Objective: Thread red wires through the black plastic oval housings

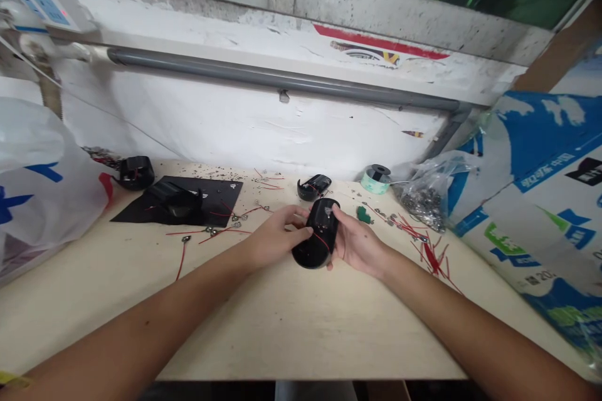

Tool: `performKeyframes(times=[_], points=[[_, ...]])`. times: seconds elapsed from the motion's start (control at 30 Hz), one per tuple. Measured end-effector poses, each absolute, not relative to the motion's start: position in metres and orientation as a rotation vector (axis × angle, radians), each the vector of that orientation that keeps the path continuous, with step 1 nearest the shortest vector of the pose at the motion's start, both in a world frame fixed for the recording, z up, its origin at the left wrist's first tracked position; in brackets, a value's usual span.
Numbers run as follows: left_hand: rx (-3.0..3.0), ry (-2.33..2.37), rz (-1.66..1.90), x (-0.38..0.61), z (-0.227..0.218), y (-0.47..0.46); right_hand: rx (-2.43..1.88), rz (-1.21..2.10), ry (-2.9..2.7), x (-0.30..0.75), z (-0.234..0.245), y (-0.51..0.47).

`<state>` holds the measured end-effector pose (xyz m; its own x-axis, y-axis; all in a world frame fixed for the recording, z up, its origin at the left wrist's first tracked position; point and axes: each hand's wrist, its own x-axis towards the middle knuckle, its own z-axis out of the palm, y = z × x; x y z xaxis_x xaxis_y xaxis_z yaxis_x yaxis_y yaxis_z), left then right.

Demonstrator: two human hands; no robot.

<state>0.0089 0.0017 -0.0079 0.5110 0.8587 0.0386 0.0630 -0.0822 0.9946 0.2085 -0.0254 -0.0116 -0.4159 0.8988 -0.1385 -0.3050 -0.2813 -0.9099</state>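
Note:
Above the middle of the table I hold a black plastic housing, an oblong, hollow shell with a red wire across its inside. My left hand grips its left side, thumb over the rim. On the opposite side, my right hand has its thumb near the top end and its other fingers behind, partly hidden. Just beyond stands a similar black housing. Red wires with small metal pieces lie left of my hands. A small green piece is close to my right hand.
A black sheet at left carries another black housing; one more housing stands behind it. At right are loose red wires, a tape roll, a clear bag of metal parts and a printed blue-white sack. A white bag bounds the left.

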Motion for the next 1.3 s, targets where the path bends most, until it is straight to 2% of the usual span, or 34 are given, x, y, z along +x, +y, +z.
performKeyframes(times=[0.2,0.4,0.7,1.1,1.3], points=[[1.602,0.764,0.861,0.007,-0.013,0.006,-1.031,1.671,-0.963,0.208,-0.017,-0.026],[2.380,0.733,1.269,0.003,-0.012,0.003,-1.195,1.360,-0.960,0.198,-0.021,-0.031],[2.792,0.587,1.239,0.007,-0.011,-0.001,-1.278,1.354,-1.032,0.194,-0.020,-0.033],[2.671,0.647,1.245,0.010,-0.015,0.000,-1.243,1.330,-1.130,0.196,-0.026,-0.030],[2.300,0.641,1.188,0.015,-0.013,-0.007,-1.250,1.330,-1.110,0.196,-0.025,-0.029]])
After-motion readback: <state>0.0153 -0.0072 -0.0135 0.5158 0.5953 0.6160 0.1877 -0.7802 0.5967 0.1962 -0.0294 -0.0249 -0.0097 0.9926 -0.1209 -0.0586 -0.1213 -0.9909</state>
